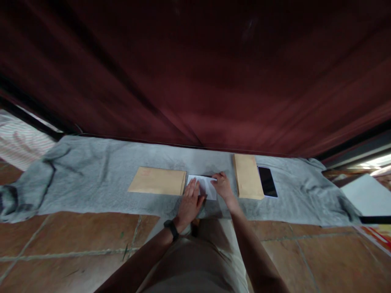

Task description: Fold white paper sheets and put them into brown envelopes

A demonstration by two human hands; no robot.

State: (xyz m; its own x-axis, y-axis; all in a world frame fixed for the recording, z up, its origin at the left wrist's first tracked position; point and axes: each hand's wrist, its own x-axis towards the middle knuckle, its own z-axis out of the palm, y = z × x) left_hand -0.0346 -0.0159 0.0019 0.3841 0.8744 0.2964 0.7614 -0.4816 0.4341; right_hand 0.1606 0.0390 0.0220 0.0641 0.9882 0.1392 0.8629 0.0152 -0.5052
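Observation:
A white folded sheet of paper [205,185] lies on a grey cloth [97,179] spread over the floor. My left hand [189,203], with a black band on the wrist, lies flat on the paper's left part, fingers stretched out. My right hand [223,185] presses on the paper's upper right edge with fingers bent; whether it grips the paper is unclear. A brown envelope [157,180] lies just left of the paper. A second brown envelope [248,176] lies to the right, beside a black phone [267,181].
A dark red curtain [195,73] hangs behind the cloth. Brown floor tiles [70,244] run in front of it. A white sheet [368,197] and a striped fabric [18,140] sit at the right and left edges. My knees fill the bottom centre.

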